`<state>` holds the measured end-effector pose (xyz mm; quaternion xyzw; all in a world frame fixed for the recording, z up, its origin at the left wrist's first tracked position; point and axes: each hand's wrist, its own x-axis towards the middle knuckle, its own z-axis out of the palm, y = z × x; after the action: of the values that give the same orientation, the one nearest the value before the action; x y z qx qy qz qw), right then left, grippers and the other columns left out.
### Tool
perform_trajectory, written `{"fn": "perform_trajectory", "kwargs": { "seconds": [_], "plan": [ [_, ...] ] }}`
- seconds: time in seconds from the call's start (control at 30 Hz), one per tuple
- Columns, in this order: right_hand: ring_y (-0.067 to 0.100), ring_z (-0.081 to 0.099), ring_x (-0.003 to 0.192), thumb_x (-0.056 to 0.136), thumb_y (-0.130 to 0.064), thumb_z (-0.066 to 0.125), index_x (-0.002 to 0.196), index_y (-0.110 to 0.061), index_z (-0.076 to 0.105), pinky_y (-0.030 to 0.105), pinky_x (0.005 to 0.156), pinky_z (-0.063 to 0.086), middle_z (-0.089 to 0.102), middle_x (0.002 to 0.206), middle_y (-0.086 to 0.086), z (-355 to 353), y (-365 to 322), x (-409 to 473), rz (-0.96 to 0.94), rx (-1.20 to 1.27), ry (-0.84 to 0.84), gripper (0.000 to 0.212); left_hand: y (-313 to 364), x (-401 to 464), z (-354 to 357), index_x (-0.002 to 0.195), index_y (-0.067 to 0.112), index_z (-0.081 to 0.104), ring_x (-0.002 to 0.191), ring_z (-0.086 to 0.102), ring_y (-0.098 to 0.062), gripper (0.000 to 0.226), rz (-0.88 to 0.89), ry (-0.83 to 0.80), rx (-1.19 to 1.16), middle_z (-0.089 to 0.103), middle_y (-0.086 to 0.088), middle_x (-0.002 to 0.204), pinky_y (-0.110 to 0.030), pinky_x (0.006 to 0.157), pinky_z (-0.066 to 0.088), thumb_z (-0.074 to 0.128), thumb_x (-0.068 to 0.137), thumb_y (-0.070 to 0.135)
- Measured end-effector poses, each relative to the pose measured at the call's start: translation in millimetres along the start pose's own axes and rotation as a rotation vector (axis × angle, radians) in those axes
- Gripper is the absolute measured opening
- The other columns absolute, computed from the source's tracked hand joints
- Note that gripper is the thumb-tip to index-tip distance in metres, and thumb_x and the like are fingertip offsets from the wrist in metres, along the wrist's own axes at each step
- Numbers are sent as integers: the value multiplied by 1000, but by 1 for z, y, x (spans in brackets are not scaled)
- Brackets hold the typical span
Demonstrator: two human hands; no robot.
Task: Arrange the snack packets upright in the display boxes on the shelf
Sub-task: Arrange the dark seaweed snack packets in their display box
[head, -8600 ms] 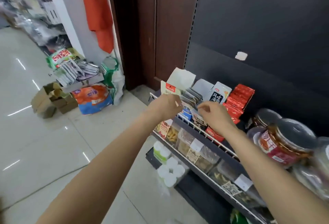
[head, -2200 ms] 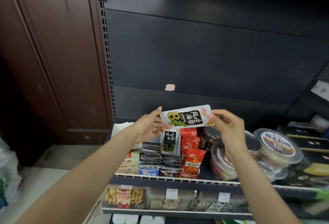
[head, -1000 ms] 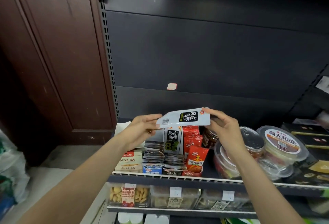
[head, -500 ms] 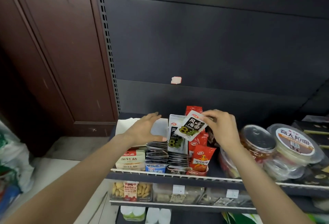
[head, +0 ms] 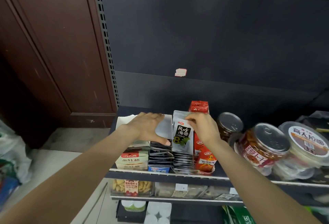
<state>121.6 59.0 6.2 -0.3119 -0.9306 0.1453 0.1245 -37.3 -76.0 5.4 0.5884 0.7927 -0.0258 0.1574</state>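
A white and black seaweed snack packet stands upright in its display box on the shelf, in front of another like it. My right hand pinches its top edge. My left hand lies spread over the neighbouring box's raised white flap, thumb touching the dark packets lying flat in rows below. Red snack packets stand in the box to the right. A cream box sits at the left end.
Jars with metal lids and a round tub crowd the shelf to the right. Clear bins of snacks fill the shelf below. A brown door and plastic bags are at left.
Both hands held the seaweed packet level above the shelf; my right hand has turned it upright and lowered it into its box, and my left hand has let go and moved to the flap.
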Motion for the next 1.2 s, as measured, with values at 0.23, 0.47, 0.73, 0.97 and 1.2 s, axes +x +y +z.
{"fn": "perform_trajectory", "kwargs": {
  "seconds": [0.23, 0.47, 0.73, 0.97, 1.2],
  "plan": [
    [17, 48, 117, 93, -9, 51, 118, -18, 65, 30, 92, 46, 59, 124, -1, 24, -2, 5, -19, -79, 21, 30, -3, -2, 2, 150, 18, 14, 142, 18, -19, 100, 25, 29, 0, 15, 0, 158, -35, 113, 15, 48, 76, 75],
    [14, 46, 123, 92, -14, 56, 130, -19, 55, 29, 101, 41, 53, 131, -3, 11, 5, -12, -32, 7, -13, 38, 1, -10, 9, 150, 22, 18, 146, -5, -17, 95, 61, 107, -74, 11, 1, 158, -34, 115, -9, 51, 76, 72],
    [12, 57, 111, 89, -26, 62, 118, -23, 65, 35, 96, 47, 64, 120, -4, -3, 5, -42, -58, 113, -214, 29, 23, -35, 14, 135, 24, 49, 129, 41, -17, 54, 33, 203, -190, 49, 3, 139, -31, 108, 29, 55, 88, 50],
    [13, 61, 107, 91, -22, 59, 118, -22, 64, 34, 93, 49, 65, 119, -3, -3, -4, -63, -177, -58, -334, 27, 30, -53, 29, 133, 22, 51, 120, 49, -21, 56, -89, 130, -311, 53, -2, 135, -35, 102, 39, 55, 87, 54],
    [19, 62, 101, 93, -10, 50, 114, -22, 67, 30, 84, 46, 67, 112, 0, -3, -15, -77, -148, -128, -120, 29, 34, -62, 33, 132, 16, 52, 120, 50, -23, 52, -142, 174, -417, 55, -7, 132, -34, 102, 39, 57, 89, 45]
  ]
}}
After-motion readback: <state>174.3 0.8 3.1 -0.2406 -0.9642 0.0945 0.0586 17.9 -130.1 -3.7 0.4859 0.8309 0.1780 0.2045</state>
